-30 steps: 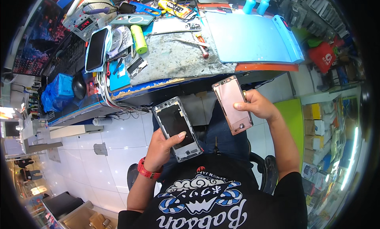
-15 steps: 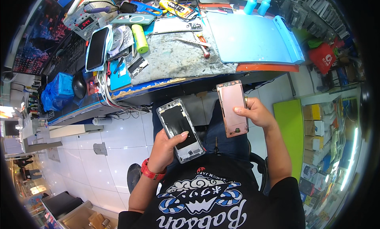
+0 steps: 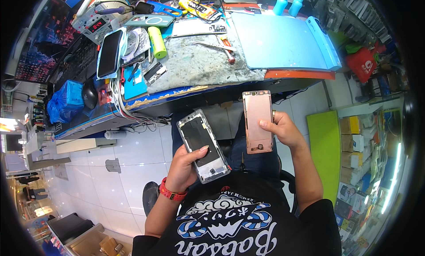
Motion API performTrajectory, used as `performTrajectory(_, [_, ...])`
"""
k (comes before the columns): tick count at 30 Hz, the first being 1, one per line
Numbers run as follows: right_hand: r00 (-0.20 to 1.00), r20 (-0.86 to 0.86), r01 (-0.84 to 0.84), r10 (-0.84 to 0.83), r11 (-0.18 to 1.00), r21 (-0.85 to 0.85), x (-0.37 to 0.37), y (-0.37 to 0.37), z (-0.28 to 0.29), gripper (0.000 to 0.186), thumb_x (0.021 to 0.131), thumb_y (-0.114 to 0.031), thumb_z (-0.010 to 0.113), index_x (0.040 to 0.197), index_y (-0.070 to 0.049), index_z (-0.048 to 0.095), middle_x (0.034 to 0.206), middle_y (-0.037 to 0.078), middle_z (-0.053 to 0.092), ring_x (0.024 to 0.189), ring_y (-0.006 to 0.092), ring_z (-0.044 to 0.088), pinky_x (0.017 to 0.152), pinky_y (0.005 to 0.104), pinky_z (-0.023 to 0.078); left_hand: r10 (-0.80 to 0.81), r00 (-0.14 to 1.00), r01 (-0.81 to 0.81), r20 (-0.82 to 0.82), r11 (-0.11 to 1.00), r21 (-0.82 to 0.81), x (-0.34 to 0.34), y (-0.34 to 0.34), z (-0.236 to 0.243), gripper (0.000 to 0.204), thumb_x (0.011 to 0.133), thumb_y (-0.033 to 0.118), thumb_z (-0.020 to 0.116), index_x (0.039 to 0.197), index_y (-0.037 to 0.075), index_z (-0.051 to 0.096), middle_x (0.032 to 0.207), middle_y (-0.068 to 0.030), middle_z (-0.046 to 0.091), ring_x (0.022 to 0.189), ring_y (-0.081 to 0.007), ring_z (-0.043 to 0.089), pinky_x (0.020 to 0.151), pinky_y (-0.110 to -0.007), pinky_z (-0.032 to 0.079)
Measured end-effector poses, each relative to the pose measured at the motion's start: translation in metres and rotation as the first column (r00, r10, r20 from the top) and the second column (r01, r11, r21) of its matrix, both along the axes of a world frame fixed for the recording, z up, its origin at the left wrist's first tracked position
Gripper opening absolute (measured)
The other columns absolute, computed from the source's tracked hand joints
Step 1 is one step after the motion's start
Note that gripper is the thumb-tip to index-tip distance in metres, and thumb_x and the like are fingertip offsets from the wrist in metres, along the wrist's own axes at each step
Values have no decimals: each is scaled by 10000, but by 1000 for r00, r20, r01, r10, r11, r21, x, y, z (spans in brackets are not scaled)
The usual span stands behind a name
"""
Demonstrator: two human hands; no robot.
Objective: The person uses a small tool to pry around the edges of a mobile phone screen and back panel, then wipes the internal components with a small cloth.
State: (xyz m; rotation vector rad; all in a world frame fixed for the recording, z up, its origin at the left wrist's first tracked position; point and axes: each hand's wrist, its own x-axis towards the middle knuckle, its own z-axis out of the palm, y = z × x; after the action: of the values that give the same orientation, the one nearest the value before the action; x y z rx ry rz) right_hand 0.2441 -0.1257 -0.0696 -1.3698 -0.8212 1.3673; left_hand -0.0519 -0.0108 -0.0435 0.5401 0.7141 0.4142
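Observation:
Gripped in my left hand point(image 3: 185, 164) is a silver phone frame point(image 3: 213, 168) with a black sheet inside, tilted over my lap. The thumb lies on its inner face; the fingers are hidden beneath. My right hand point(image 3: 283, 128) holds a pinkish copper-coloured phone frame point(image 3: 258, 116) by its right edge, thumb pressed on the flat face. It stands nearly upright in the view, with a small dark part near its lower end. The two frames are apart, side by side, in front of the workbench point(image 3: 186, 67).
On the bench lie tweezers point(image 3: 214, 45), a small screwdriver point(image 3: 229, 56), a green cylinder point(image 3: 156, 42), a phone point(image 3: 109, 53) and a light-blue mat point(image 3: 279, 41). Cables point(image 3: 128, 112) hang over its front edge. A green panel point(image 3: 323, 154) and a glass case stand at the right.
The copper-coloured frame has turned slightly and shifted a little left with my right hand. My left hand and the silver frame have barely moved.

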Motion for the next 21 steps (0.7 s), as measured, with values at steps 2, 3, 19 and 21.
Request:
performTrajectory(2, [1000, -12, 20, -20, 1000, 14, -3, 0, 1, 277, 972, -186, 657, 1136, 35, 687, 1049, 69, 715, 943, 109, 642, 863, 290, 514, 11, 1000, -10, -7, 1000, 21, 0, -1, 0, 315, 910, 26, 646, 1213, -14, 570, 1103, -103, 675, 978, -178, 674, 880, -338, 548])
performTrajectory(3, [999, -17, 32, -31, 999, 21, -4, 0, 2, 279, 973, -187, 656, 1141, 34, 684, 1052, 69, 714, 945, 109, 641, 865, 289, 514, 15, 1000, -15, -13, 999, 39, 1, -1, 0, 317, 911, 27, 646, 1216, -14, 568, 1104, -102, 674, 981, -178, 672, 883, -338, 545])
performTrajectory(19, [958, 196, 196, -210, 977, 88, -19, -4, 23, 289, 979, -197, 644, 1120, 53, 675, 1019, 82, 713, 940, 122, 634, 842, 296, 510, 172, 976, -127, -132, 948, 292, -26, 3, -3, 296, 910, 35, 671, 1190, -24, 597, 1086, -78, 681, 971, -158, 657, 880, -321, 524])
performTrajectory(21, [935, 297, 174, -196, 980, 97, -21, -2, 30, 285, 980, -196, 642, 1120, 50, 678, 1011, 82, 713, 936, 121, 633, 838, 296, 509, 174, 976, -131, -127, 948, 291, -30, 4, -5, 293, 908, 38, 675, 1185, -24, 600, 1082, -79, 683, 967, -159, 658, 877, -321, 526])
